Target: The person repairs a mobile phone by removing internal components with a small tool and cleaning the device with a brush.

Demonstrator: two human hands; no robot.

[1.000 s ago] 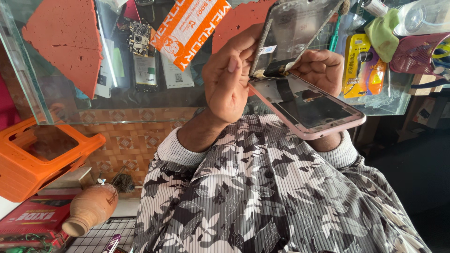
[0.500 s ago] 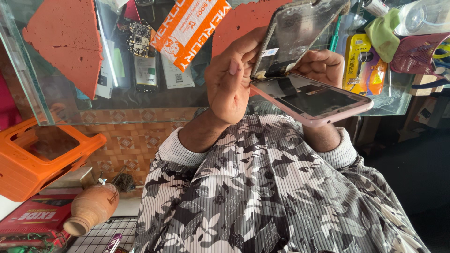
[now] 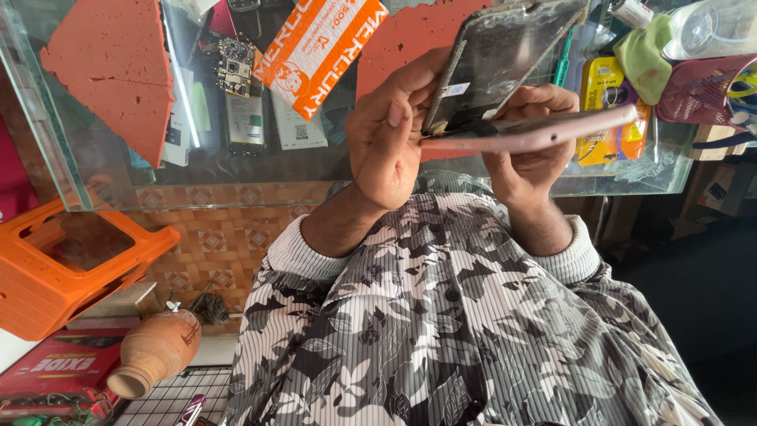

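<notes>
Pink phone body (image 3: 544,132) is hanging half-parted above the glass worktop (image 3: 236,170): right hand (image 3: 530,150) fingers gripping it, left hand (image 3: 388,134) fingers pinching the dark screen panel (image 3: 505,55) up (one edge is still joining).

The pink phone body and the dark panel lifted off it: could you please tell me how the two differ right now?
The pink phone body lies nearly flat and edge-on to the camera, while the dark panel tilts steeply up from it. The body is pale pink; the panel is dark and glossy. The right hand grips the body from below; the left hand pinches the panel's lower edge. They meet at the left end, near the left thumb.
</notes>
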